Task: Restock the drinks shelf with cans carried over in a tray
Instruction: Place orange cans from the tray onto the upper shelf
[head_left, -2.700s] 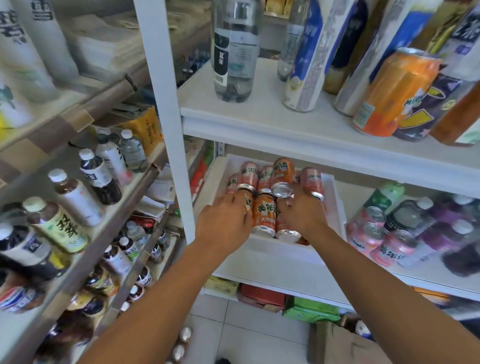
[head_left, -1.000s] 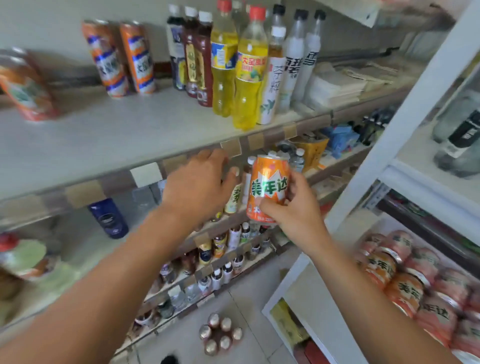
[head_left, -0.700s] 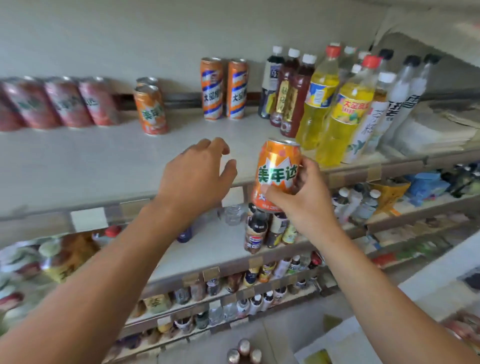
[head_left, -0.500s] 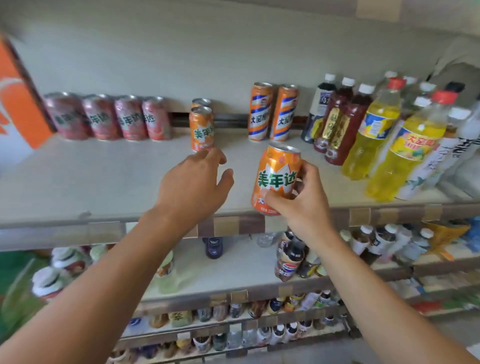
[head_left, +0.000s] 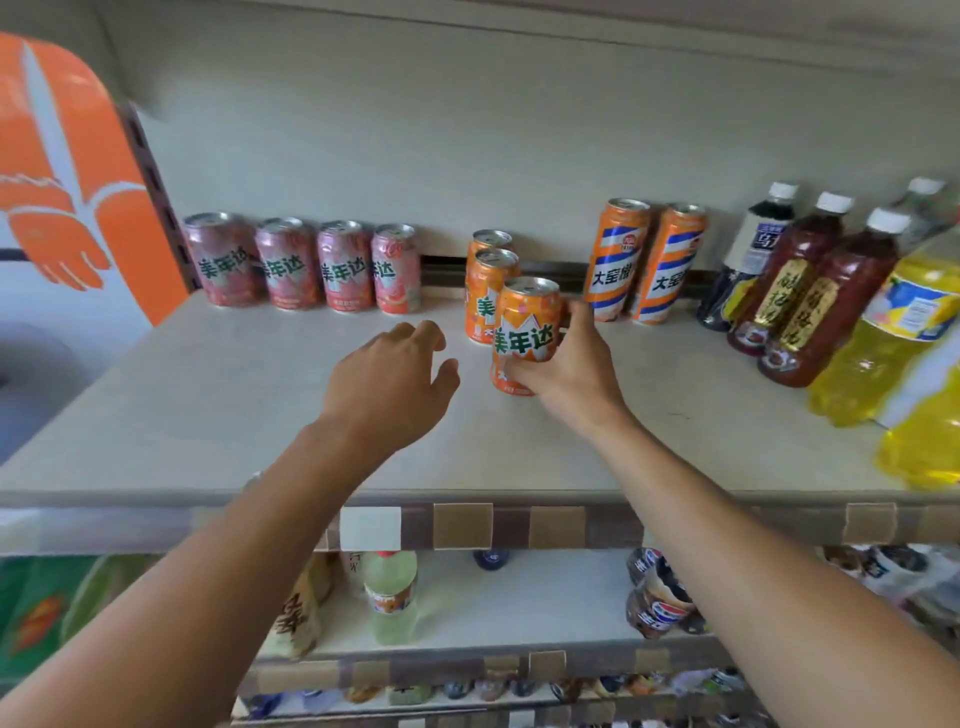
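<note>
- The right hand (head_left: 563, 371) grips an orange can (head_left: 525, 332) low on its side, upright, at or just above the shelf (head_left: 208, 415), directly in front of two matching cans (head_left: 491, 291).
- The left hand (head_left: 387, 387) hovers beside it, fingers loosely spread, holding nothing.
- Risk: pushing the can back too hard could knock the two behind it.
- Letting go before its base sits flat could tip it.
</note>
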